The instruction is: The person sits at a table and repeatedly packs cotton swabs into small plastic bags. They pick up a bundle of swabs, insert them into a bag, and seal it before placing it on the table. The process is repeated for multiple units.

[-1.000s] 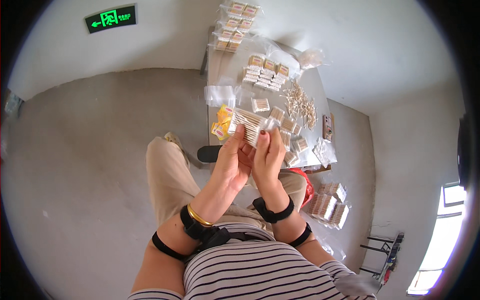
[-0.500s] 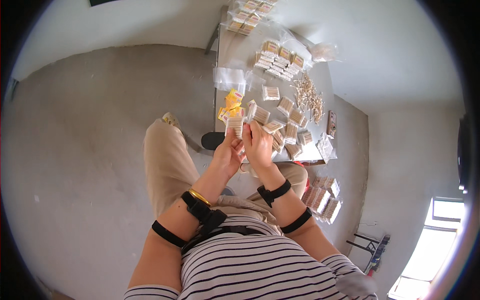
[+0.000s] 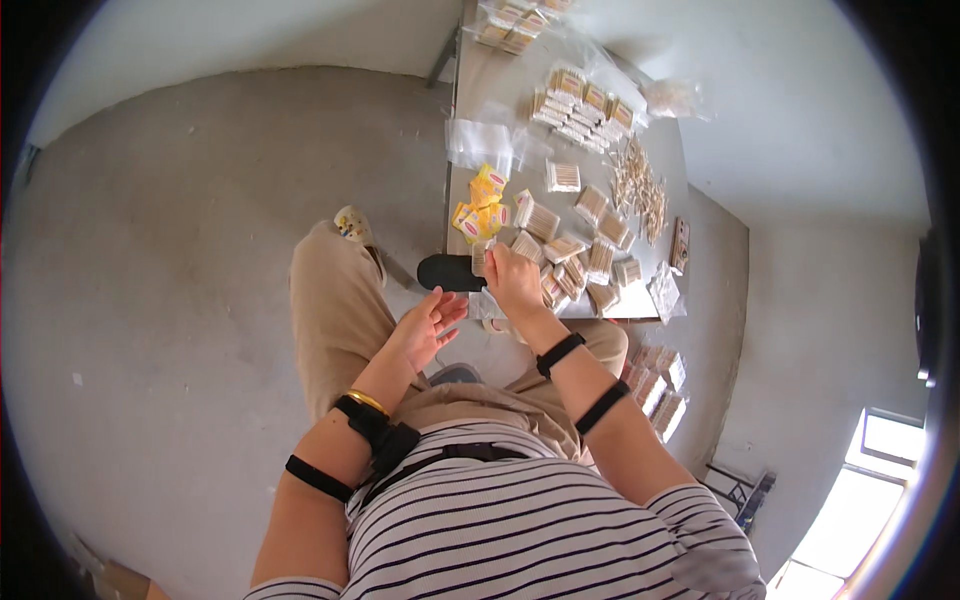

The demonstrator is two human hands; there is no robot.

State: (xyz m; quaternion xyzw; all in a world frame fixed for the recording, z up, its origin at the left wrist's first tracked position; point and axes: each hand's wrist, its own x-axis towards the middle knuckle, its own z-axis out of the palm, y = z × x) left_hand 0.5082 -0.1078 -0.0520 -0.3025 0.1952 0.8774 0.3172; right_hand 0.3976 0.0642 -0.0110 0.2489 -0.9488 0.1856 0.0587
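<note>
My right hand (image 3: 515, 280) is closed on a small clear pack of cotton swabs (image 3: 481, 257) at the near left corner of the table (image 3: 500, 88). Apart from it, my left hand (image 3: 432, 330) hangs over my lap with fingers spread and nothing in them. Between the two, a flat black rounded piece (image 3: 447, 273) juts out past the table's left edge. Just beyond the held pack lie yellow printed cards (image 3: 483, 218). Several more swab packs (image 3: 562, 248) are scattered to the right of my right hand.
A loose heap of swabs (image 3: 640, 190) lies on the right of the table. Stacked packs (image 3: 585, 105) and clear plastic bags (image 3: 478, 143) are farther back. More bundled packs (image 3: 660, 380) stand low beside my right knee.
My left hand has let go of the swab pack and drawn back toward my lap, its fingers opening. My right hand keeps the pack, now lower over the table corner.
</note>
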